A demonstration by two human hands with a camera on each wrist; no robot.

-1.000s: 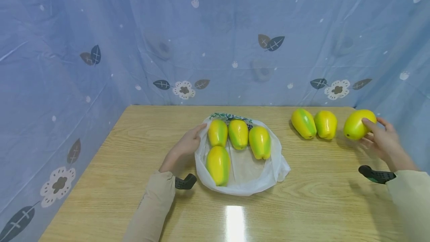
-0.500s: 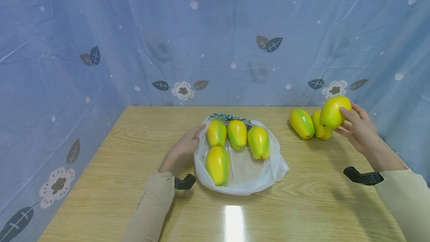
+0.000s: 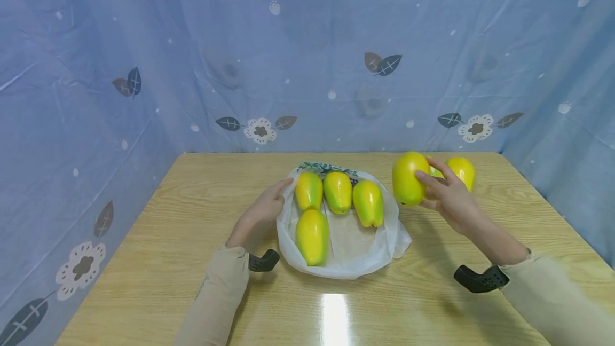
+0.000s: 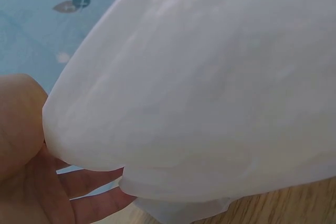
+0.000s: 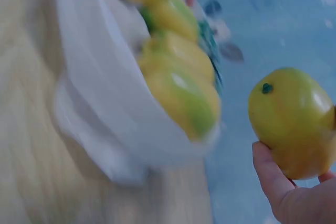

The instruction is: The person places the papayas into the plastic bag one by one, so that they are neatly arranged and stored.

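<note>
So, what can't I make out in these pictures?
Head: one loose fruit, mostly hidden by the right hand and held fruit.
Left wrist: the inside of the bag, hidden by its side; some fingertips of the left hand, behind it.
Right wrist: green print on the bag, blurred; part of the right hand, cut off at the lower right corner.

And here's the backdrop, a soft blue fabric curtain (image 3: 307, 31) filling the whole back, creased and gently rippled, and turning the corner on both left and right! Look at that print: white scalloped flowers with brown-grey centres (image 3: 260, 131), pointed leaves in slate and brown (image 3: 389, 64), small pale dots scattered between. Below it, a light-brown wood-grain tabletop (image 3: 202, 196) runs straight back to the curtain's foot, and there, at the near edge, a bright white rectangular reflection (image 3: 334, 316) gleams off the glossy surface!
</note>
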